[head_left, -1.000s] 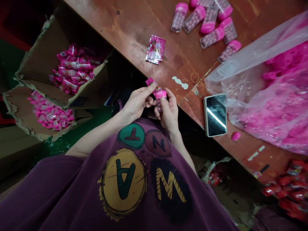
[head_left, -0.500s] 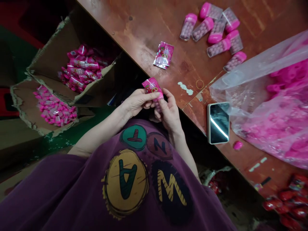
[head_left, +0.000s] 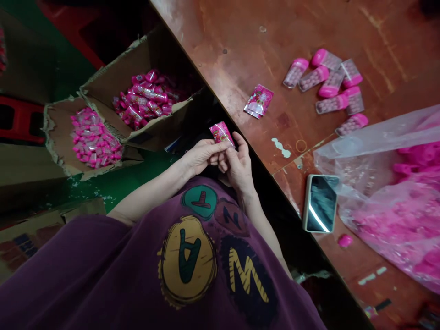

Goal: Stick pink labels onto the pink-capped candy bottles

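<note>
A small pink printed packet (head_left: 222,134) is held just off the table edge, in front of the purple shirt. My left hand (head_left: 202,155) pinches its lower side, thumb on top and fingers curled underneath. At the packet's lower end, my right hand (head_left: 239,166) is closed, with the thumb pressed to the packet's edge and the index finger raised beside it. Whether a candy bottle sits inside or behind the packet is hidden by the fingers. More flat pink packets (head_left: 259,101) lie stacked on the brown table (head_left: 240,55).
Several clear candy bottles with pink caps (head_left: 330,103) lie farther back. A phone (head_left: 320,204) and a loose pink cap (head_left: 344,240) sit near the edge, beside a plastic bag (head_left: 385,215) of pink parts. Left stand cardboard boxes (head_left: 57,133) with wrapped bottles (head_left: 146,98) and small bottles (head_left: 94,140).
The pink-capped candy bottle seen at my right fingers is now out of sight behind the fingers and packet. The view has shifted, so the table things appear lower and farther right.
</note>
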